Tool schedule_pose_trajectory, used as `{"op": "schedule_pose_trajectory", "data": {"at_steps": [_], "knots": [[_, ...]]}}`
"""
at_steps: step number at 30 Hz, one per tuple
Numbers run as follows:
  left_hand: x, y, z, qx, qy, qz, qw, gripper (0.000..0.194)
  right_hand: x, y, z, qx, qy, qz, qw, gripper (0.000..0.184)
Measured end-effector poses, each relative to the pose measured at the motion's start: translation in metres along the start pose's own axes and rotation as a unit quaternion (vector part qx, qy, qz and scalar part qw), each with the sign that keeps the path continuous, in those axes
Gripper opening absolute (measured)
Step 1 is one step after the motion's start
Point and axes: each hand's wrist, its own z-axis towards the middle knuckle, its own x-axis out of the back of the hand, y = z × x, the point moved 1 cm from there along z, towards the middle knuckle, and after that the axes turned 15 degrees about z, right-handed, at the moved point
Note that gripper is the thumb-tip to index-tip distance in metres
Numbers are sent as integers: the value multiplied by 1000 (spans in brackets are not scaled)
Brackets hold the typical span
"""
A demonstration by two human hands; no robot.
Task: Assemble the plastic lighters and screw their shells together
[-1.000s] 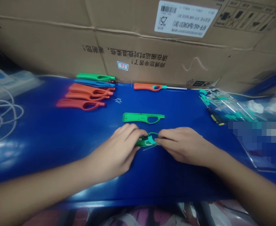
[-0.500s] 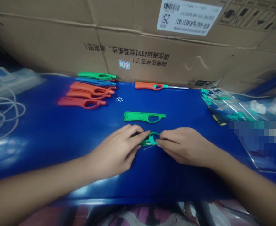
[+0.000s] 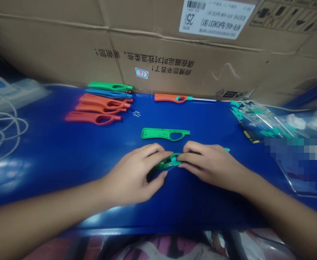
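Observation:
A green lighter shell half [image 3: 162, 164] is held low over the table between both hands, with a teal trigger piece [image 3: 173, 161] lying inside it. My left hand [image 3: 137, 173] is closed over the handle end of the shell, its thumb lifted a little off the near side. My right hand [image 3: 212, 162] pinches the trigger end, and its fingers hide that part. A small teal tip [image 3: 227, 149] pokes out behind the right hand. Just beyond the hands, a second green shell half [image 3: 153, 133] lies with its hollow side up.
Several green, blue, orange and red lighter shells [image 3: 93, 118] are stacked at the back left, beside small screws [image 3: 136, 113]. An orange lighter [image 3: 169, 98] with a metal tube lies before the cardboard box [image 3: 74, 50]. Right are a screwdriver [image 3: 249, 134] and bagged teal parts; left, white cable [image 3: 17, 122].
My left thumb has come away from the shell's near edge. The shell has tilted slightly, and a teal tip now shows beyond my right hand.

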Motion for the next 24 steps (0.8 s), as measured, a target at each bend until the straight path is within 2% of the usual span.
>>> {"op": "schedule_pose_trajectory", "data": {"at_steps": [6,9,12,15,24], "knots": [[-3,2,3,42,12,-26,999,17,-3,-1,3,6,-9,21,1000,23],[-5,0,3,61,18,-29,998,11,-3,-2,3,13,-4,33,999,19],[-6,-2,4,79,19,-32,996,10,-1,-3,4,16,23,58,998,19],[-6,-3,5,83,22,-33,996,9,0,-4,5,20,50,67,996,26],[-7,-5,7,73,26,-1,997,14,-4,-4,6,28,36,38,998,29]]}}
